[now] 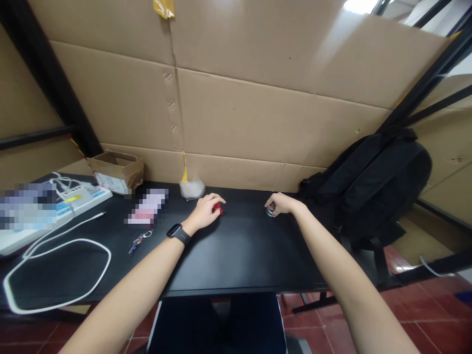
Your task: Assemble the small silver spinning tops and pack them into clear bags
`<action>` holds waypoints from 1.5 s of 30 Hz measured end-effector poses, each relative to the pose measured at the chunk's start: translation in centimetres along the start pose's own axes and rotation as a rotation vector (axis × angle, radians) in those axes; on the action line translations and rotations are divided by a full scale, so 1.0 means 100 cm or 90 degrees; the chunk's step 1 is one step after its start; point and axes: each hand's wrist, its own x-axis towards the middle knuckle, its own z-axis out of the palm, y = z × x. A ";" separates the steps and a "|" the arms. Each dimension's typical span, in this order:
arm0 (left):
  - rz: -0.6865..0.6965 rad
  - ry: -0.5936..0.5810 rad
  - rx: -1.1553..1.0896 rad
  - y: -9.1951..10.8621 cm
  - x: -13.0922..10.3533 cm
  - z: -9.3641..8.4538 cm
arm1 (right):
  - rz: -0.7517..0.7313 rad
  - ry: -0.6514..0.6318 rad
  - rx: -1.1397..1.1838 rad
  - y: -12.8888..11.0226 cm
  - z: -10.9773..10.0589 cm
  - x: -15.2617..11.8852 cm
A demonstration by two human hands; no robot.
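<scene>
My left hand [206,209], with a black watch on the wrist, rests on the black tabletop, thumb and fingers around a small red object [218,210]. Most of that object sits under the fingers, so its kind is unclear. Farther right, my right hand [280,203] bends down at the wrist. Its fingers grip a small round object [271,210], silver and dark, at the table surface. A stretch of bare table [241,231] separates the two hands.
Left of my hands lie a keychain [138,242], a blurred-out phone-like item [149,206], a white cable [106,260] and a power strip [99,195]. Behind are a cardboard box [118,169] and a translucent bag [192,189]. A black backpack [372,182] stands right, before cardboard walls.
</scene>
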 end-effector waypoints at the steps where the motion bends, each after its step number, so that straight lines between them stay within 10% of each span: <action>1: 0.001 0.001 -0.001 0.000 0.000 0.000 | -0.001 -0.002 0.001 0.001 0.000 0.000; 29: -0.001 -0.002 -0.003 0.001 -0.001 0.002 | 0.032 0.017 0.087 0.002 -0.011 -0.008; 34: -0.017 0.013 0.066 -0.005 0.003 -0.027 | 0.001 0.098 0.082 -0.016 -0.015 -0.030; 39: -0.094 -0.034 0.142 0.002 -0.030 -0.065 | -0.073 0.223 0.099 -0.055 0.023 -0.077; 45: -0.129 -0.126 0.206 0.042 -0.117 -0.039 | 0.019 0.131 0.131 -0.102 0.096 -0.126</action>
